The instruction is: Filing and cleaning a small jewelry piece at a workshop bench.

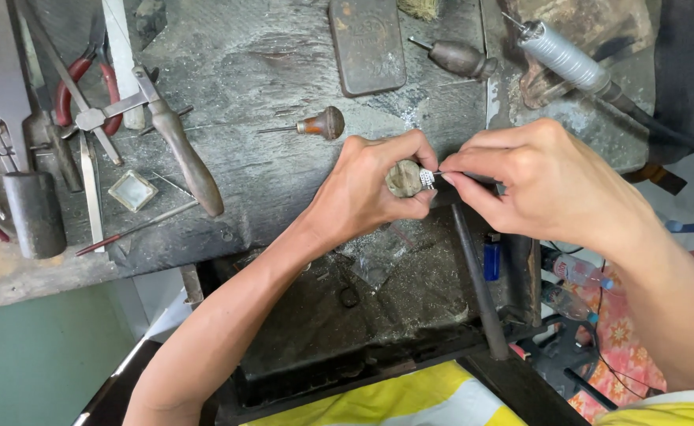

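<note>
My left hand (367, 189) grips a small tool with a round wooden handle and a knurled metal chuck (414, 178) at the edge of the worn workbench (268, 158). My right hand (540, 181) pinches a thin metal pin at the chuck's tip between thumb and forefinger. The pin's far end is hidden by my fingers. Both hands hover above the dark open drawer (378, 315) under the bench.
A wooden-handled graver (315, 125) lies behind my left hand. Left on the bench: red-handled pliers (87, 87), a wooden-handled tool (185, 162), a dark cylinder (35, 213), a small square dish (132, 190). At the back: a metal block (368, 43), a flex-shaft handpiece (568, 55).
</note>
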